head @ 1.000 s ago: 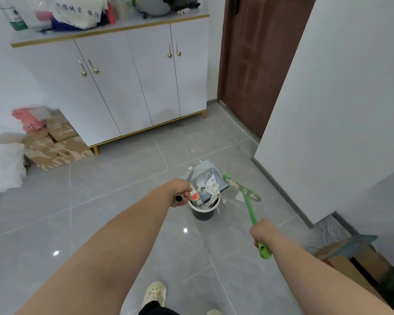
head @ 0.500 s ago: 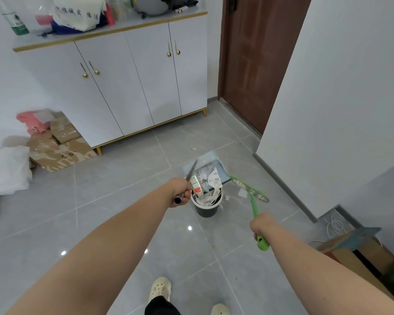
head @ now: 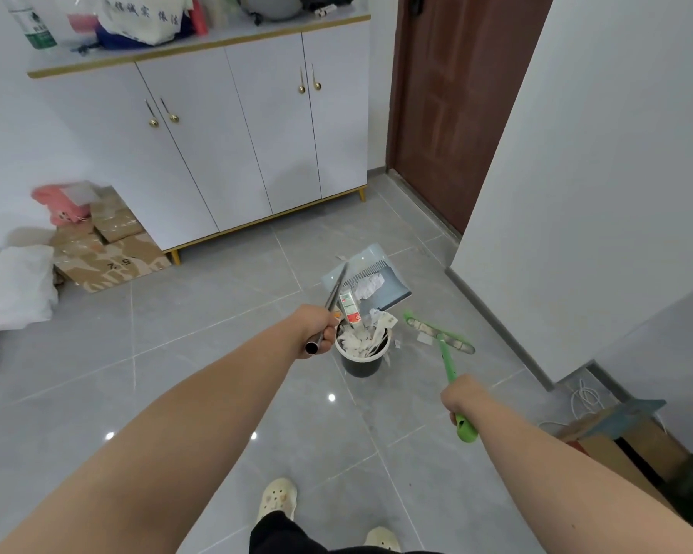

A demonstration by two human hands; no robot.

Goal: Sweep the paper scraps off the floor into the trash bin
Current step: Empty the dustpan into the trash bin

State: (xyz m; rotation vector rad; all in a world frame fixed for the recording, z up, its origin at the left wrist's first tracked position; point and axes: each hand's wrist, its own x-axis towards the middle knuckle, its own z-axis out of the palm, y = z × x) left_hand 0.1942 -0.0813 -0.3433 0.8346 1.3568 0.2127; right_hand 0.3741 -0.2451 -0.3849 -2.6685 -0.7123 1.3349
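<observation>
My left hand grips the metal handle of a grey-blue dustpan, which is tilted above and behind a small dark trash bin. The bin is stuffed with white paper scraps and a small carton. One crumpled paper still lies in the pan. My right hand holds the green handle of a small broom, whose head rests on the floor right of the bin. A few paper scraps lie by the broom head.
A white cabinet stands behind, with cardboard pieces and white bags to its left. A brown door and a white wall bound the right. A cardboard box sits at lower right. My feet show below.
The dustpan has swung up and away behind the bin, and most of its papers now sit in the bin. The broom head has shifted slightly right.
</observation>
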